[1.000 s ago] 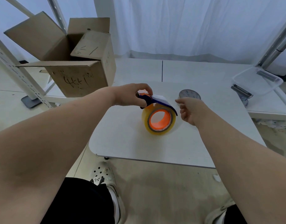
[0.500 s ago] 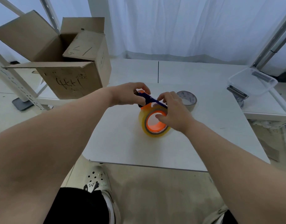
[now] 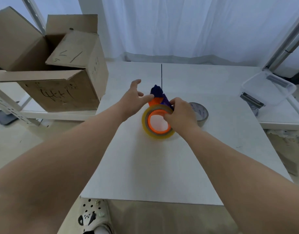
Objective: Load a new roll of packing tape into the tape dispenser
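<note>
Yellowish tape roll [image 3: 158, 123] is pinched by the right hand [image 3: 181, 114]; left hand [image 3: 133, 98], fingers spread, touches the dispenser [image 3: 158, 96].

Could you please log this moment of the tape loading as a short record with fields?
surface: white table
dispenser: orange and blue tape dispenser, on the table
roll: yellowish tape roll on the orange hub
left hand: open, fingertips at the dispenser
right hand: grip on the roll's top edge
spare: grey tape roll, right of the dispenser
far left: open cardboard box
</note>
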`<state>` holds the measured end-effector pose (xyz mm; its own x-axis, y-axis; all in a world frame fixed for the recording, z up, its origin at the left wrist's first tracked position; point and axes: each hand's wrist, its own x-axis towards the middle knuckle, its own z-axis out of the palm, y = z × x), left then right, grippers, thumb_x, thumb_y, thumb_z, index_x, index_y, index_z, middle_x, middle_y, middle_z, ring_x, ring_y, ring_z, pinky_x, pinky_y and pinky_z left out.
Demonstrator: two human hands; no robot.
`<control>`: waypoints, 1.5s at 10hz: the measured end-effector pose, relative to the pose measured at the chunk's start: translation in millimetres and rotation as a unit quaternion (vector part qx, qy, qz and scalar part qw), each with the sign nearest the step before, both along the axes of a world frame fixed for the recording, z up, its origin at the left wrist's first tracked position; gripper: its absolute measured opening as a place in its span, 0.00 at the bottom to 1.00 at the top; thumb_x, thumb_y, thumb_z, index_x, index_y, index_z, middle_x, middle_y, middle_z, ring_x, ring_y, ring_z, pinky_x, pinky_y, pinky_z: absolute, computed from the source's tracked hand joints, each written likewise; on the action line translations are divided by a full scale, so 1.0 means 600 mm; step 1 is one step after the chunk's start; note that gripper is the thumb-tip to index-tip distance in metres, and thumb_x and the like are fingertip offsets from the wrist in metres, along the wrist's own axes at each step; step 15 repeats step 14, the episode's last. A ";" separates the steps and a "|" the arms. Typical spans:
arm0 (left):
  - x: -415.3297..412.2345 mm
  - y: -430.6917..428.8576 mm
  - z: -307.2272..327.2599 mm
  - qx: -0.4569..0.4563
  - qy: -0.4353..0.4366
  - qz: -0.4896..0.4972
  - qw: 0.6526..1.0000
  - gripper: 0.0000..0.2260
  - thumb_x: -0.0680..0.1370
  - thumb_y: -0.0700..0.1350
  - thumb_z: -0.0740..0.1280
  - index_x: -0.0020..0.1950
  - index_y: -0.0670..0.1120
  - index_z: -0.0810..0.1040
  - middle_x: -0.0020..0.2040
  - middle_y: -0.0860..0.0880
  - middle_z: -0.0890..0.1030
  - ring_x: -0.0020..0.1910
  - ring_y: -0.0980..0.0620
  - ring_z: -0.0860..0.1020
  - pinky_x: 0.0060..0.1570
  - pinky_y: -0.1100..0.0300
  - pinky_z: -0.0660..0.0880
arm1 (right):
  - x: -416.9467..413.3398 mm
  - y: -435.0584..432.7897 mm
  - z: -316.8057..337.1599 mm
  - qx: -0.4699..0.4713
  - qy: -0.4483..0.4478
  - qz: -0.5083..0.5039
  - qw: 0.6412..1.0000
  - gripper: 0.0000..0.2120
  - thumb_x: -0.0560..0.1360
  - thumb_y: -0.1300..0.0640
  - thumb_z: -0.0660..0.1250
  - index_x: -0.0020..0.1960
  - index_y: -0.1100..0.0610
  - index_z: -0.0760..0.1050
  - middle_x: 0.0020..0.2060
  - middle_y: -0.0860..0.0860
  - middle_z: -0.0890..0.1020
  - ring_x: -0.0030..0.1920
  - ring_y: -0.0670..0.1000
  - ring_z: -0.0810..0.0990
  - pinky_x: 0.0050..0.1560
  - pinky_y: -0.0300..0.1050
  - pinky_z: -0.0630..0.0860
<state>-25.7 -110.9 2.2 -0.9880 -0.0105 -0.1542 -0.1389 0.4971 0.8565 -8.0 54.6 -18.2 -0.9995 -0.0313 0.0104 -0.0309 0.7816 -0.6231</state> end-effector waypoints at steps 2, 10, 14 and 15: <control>-0.022 0.008 -0.018 -0.125 -0.142 -0.062 0.980 0.29 0.73 0.54 0.70 0.69 0.47 0.63 0.59 0.45 0.72 0.58 0.44 0.75 0.51 0.51 0.78 | -0.057 -0.018 -0.013 0.053 -0.047 -0.034 0.997 0.08 0.70 0.59 0.66 0.48 0.58 0.72 0.44 0.55 0.79 0.42 0.56 0.76 0.34 0.44 0.66; -0.042 0.005 -0.051 -0.238 0.007 -0.006 0.971 0.13 0.75 0.42 0.66 0.59 0.46 0.74 0.47 0.47 0.75 0.44 0.48 0.75 0.43 0.58 0.73 | -0.043 0.013 -0.004 -0.233 -0.137 -0.084 0.959 0.02 0.76 0.62 0.64 0.46 0.58 0.76 0.48 0.59 0.82 0.51 0.58 0.82 0.42 0.46 0.82; -0.029 0.007 -0.046 -0.257 0.011 0.000 0.966 0.18 0.76 0.47 0.68 0.64 0.44 0.72 0.59 0.42 0.77 0.52 0.45 0.76 0.47 0.56 0.73 | -0.015 0.029 -0.008 -0.283 -0.132 -0.097 0.945 0.09 0.78 0.62 0.62 0.56 0.60 0.77 0.50 0.56 0.81 0.49 0.53 0.81 0.41 0.41 0.80; -0.029 0.007 -0.046 -0.257 0.011 0.000 0.966 0.18 0.76 0.47 0.68 0.64 0.44 0.72 0.59 0.42 0.77 0.52 0.45 0.76 0.47 0.56 0.73 | -0.015 0.029 -0.008 -0.283 -0.132 -0.097 0.945 0.09 0.78 0.62 0.62 0.56 0.60 0.77 0.50 0.56 0.81 0.49 0.53 0.81 0.41 0.41 0.80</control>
